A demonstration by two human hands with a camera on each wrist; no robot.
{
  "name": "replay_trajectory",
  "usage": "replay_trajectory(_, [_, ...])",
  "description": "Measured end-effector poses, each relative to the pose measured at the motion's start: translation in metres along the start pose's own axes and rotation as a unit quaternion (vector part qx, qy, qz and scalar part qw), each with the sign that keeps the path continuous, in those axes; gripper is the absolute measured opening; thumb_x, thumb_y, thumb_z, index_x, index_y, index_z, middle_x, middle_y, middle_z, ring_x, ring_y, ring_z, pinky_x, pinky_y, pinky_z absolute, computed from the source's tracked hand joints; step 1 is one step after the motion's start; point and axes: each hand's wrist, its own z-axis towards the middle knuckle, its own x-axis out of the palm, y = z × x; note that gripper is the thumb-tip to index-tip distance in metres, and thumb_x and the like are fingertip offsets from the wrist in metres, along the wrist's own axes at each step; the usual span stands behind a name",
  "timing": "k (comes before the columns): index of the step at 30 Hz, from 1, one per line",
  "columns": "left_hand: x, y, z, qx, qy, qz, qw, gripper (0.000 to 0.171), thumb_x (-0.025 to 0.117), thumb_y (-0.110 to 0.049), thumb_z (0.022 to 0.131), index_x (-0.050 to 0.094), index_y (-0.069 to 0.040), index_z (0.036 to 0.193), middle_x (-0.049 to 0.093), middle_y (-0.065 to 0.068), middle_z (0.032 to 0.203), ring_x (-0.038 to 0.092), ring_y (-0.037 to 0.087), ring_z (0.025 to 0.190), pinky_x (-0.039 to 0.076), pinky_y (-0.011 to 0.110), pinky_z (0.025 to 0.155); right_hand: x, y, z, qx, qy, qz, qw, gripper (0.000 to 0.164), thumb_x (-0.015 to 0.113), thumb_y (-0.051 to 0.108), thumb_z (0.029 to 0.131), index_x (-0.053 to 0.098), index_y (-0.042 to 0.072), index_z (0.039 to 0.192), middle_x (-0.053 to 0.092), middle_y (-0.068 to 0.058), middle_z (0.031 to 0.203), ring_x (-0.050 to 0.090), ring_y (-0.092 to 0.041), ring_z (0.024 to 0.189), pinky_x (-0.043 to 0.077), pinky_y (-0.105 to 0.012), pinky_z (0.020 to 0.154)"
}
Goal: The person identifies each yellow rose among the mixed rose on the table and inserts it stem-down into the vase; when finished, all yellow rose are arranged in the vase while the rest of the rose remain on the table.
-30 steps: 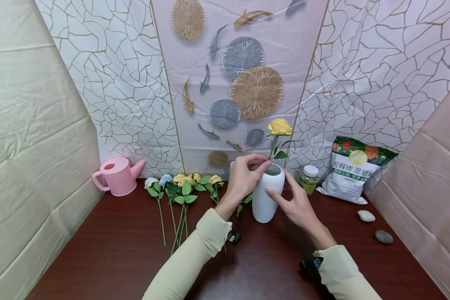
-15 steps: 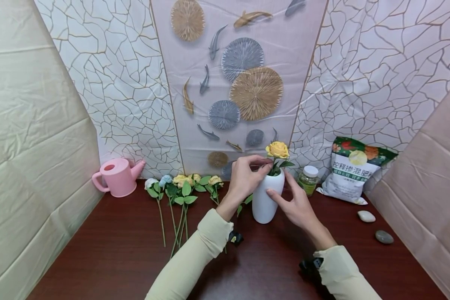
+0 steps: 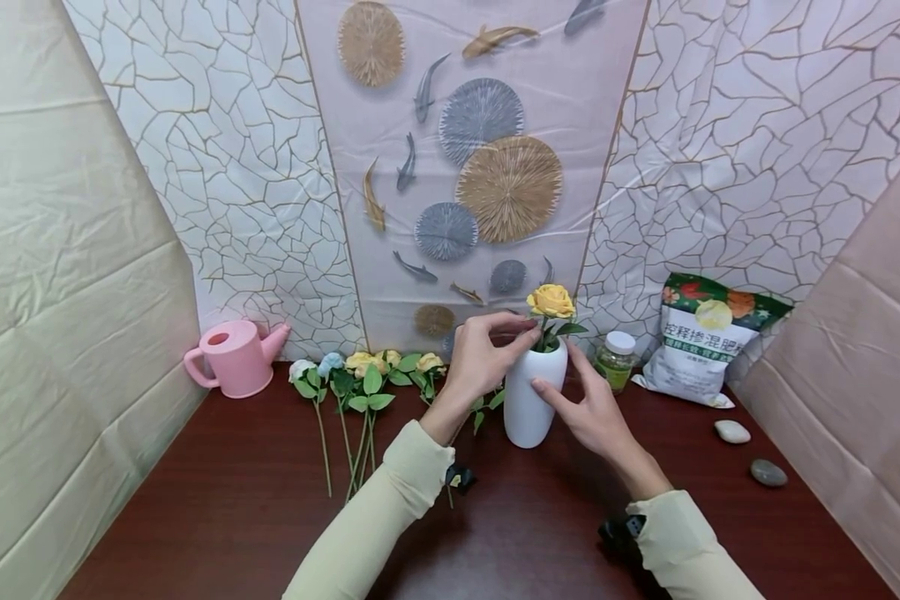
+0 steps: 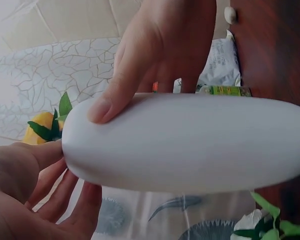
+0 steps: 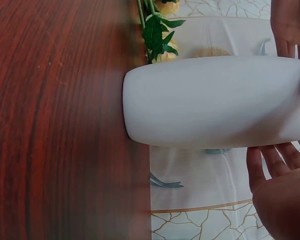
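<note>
A white vase (image 3: 528,408) stands upright on the dark table. My right hand (image 3: 596,408) grips its right side, with the thumb on the front and the fingers behind. A yellow rose (image 3: 551,302) rises from the vase mouth, its bloom just above the rim and its lower stem hidden inside. My left hand (image 3: 483,354) is at the rim's left, thumb and fingertips close to the rose's leaves. In the left wrist view the left fingers (image 4: 87,210) are spread apart behind the rim, and no stem shows between them.
Artificial flowers with white, blue and yellow blooms (image 3: 363,362) lie left of the vase. A pink watering can (image 3: 236,358) stands back left. A lidded jar (image 3: 617,358), a fertiliser bag (image 3: 708,342) and two stones (image 3: 732,432) are on the right.
The rose has gone down into the vase, from well above the rim to just above it. My left hand has lowered it and then shifted slightly left. The right hand stays on the vase.
</note>
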Motion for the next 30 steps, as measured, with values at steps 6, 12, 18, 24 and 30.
replay_trajectory(6, [-0.019, 0.008, -0.011, 0.012, -0.001, 0.010, 0.9999, 0.023, 0.074, -0.034, 0.093, 0.077, -0.021, 0.112, 0.077, -0.008, 0.105, 0.074, 0.010, 0.097, 0.060, 0.023, 0.081, 0.001, 0.003, 0.000, -0.003, -0.002, 0.010, 1.000, 0.081, 0.071, 0.043, 0.093, 0.024, 0.032, 0.159, 0.055, -0.005, 0.144, 0.055, -0.024, 0.129, 0.048, -0.052, 0.104])
replay_trajectory(12, [-0.041, 0.030, -0.022, -0.006, -0.017, 0.033, 0.9993, 0.020, 0.074, -0.035, 0.092, 0.077, -0.025, 0.109, 0.077, -0.008, 0.105, 0.073, 0.008, 0.099, 0.060, 0.033, 0.088, 0.001, 0.003, -0.001, 0.007, -0.006, 0.008, 1.000, 0.084, 0.072, 0.045, 0.092, 0.024, 0.032, 0.159, 0.051, -0.005, 0.149, 0.051, -0.024, 0.134, 0.044, -0.053, 0.108])
replay_trajectory(18, [-0.067, 0.065, -0.038, -0.050, -0.041, 0.060, 0.9961, 0.016, 0.076, -0.031, 0.091, 0.077, -0.024, 0.105, 0.077, -0.005, 0.102, 0.073, 0.012, 0.096, 0.061, 0.038, 0.089, 0.002, 0.002, 0.000, 0.010, -0.004, 0.005, 1.000, 0.085, 0.071, 0.045, 0.092, 0.021, 0.032, 0.160, 0.050, -0.006, 0.151, 0.051, -0.026, 0.135, 0.044, -0.053, 0.108])
replay_trajectory(24, [-0.086, 0.095, -0.055, -0.096, -0.062, 0.109, 0.9875, 0.015, 0.076, -0.029, 0.091, 0.078, -0.021, 0.104, 0.078, -0.003, 0.097, 0.075, 0.014, 0.087, 0.062, 0.035, 0.079, 0.001, 0.001, 0.000, 0.019, -0.003, 0.003, 1.000, 0.085, 0.071, 0.047, 0.092, 0.020, 0.036, 0.159, 0.046, -0.005, 0.154, 0.047, -0.024, 0.138, 0.042, -0.054, 0.110])
replay_trajectory(30, [-0.092, 0.111, -0.064, -0.154, -0.036, 0.135, 0.9782, 0.007, 0.077, -0.025, 0.091, 0.079, -0.020, 0.094, 0.078, -0.002, 0.085, 0.075, 0.017, 0.077, 0.061, 0.032, 0.069, 0.002, 0.000, 0.000, 0.021, -0.003, 0.001, 1.000, 0.086, 0.071, 0.047, 0.092, 0.019, 0.036, 0.159, 0.048, -0.005, 0.152, 0.049, -0.024, 0.136, 0.043, -0.053, 0.108])
